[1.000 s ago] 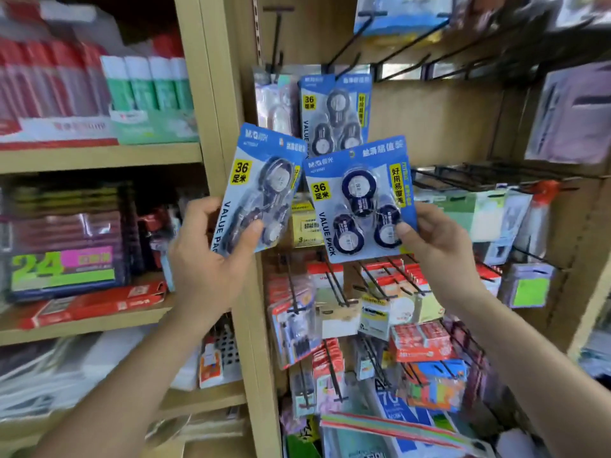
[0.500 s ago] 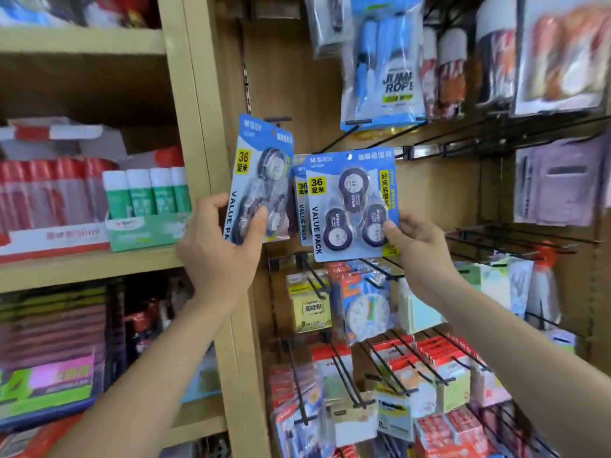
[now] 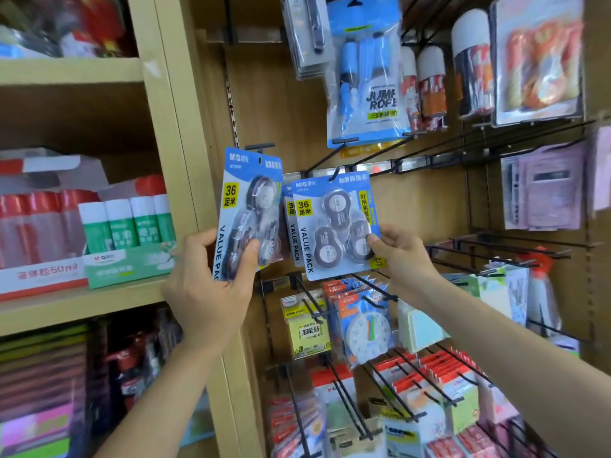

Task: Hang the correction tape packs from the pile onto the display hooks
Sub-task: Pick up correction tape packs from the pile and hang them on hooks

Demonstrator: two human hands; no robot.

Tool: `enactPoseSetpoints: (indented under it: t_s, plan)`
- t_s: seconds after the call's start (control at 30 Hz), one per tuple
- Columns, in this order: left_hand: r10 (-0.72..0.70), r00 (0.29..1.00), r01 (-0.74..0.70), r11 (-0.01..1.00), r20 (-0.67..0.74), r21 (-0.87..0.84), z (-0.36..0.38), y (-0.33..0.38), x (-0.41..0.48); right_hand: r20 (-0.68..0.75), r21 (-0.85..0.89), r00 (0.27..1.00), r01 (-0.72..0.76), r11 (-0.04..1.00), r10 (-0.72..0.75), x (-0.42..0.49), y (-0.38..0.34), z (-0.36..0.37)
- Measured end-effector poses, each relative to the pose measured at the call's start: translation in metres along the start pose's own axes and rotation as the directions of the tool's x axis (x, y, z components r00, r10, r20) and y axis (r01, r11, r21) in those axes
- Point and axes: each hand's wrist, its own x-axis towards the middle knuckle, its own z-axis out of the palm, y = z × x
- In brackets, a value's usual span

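Head cam: your L hand (image 3: 211, 292) grips 1 correction tape pack (image 3: 248, 213) low down, left of the hook (image 3: 337, 170). Your R hand (image 3: 403, 256) pinches a 2nd pack (image 3: 334, 226), 3 tapes inside, top at that hook. A 3rd pack (image 3: 290, 223) hangs just behind.

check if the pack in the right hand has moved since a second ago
Yes. The right hand has raised its correction tape pack. It was below the hung pack; now it covers most of it, with its top at the hook.
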Motion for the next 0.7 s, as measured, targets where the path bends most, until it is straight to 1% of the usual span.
enactPoseSetpoints:
  t_s: [0.17, 0.27, 0.4, 0.47, 0.53, 0.57, 0.6, 0.63, 0.67, 0.7]
  plan:
    - [0.023, 1.000, -0.023, 1.000, 0.000, -0.016, 0.000, 0.002, 0.001, -0.066, -0.060, 0.995, -0.083, 0.995, 0.079, 0.021, 0.000, 0.006]
    - [0.012, 1.000, -0.012, 1.000, -0.001, -0.005, 0.000, 0.004, 0.002, -0.125, -0.181, 0.990, -0.082, 0.980, 0.060, 0.043, -0.001, 0.012]
    - [0.011, 1.000, -0.011, 1.000, 0.006, -0.003, 0.000, 0.004, 0.002, -0.177, -0.322, 0.982, -0.124, 0.939, 0.069, 0.061, 0.005, 0.014]
    - [0.011, 1.000, -0.011, 1.000, 0.002, -0.003, 0.000, 0.003, 0.002, -0.201, -0.425, 0.980, -0.089, 0.901, 0.002, 0.053, 0.006, 0.014]
    - [0.015, 1.000, -0.015, 1.000, 0.001, -0.017, -0.001, 0.001, 0.001, -0.215, -0.575, 0.962, 0.014, 0.818, -0.168, 0.036, 0.005, 0.018]
    - [0.023, 1.000, -0.023, 0.999, 0.001, -0.024, 0.000, 0.000, 0.001, -0.200, -0.605, 0.945, 0.087, 0.791, -0.257, 0.026, 0.003, 0.022]
    - [0.033, 0.999, -0.033, 0.999, 0.000, -0.029, 0.000, -0.001, 0.000, -0.161, -0.577, 0.939, 0.161, 0.801, -0.305, 0.015, -0.003, 0.029]
    - [0.041, 0.999, -0.041, 0.999, -0.002, -0.032, 0.000, -0.001, 0.000, -0.098, -0.487, 0.949, 0.216, 0.846, -0.299, 0.003, -0.009, 0.037]
    - [0.048, 0.999, -0.048, 0.998, -0.004, -0.032, 0.000, -0.001, 0.000, -0.003, -0.371, 0.969, 0.229, 0.900, -0.248, -0.009, -0.017, 0.047]
    - [0.061, 0.998, -0.061, 0.998, -0.003, -0.030, 0.000, -0.001, 0.000, 0.109, -0.252, 0.981, 0.186, 0.950, -0.164, -0.019, -0.024, 0.056]
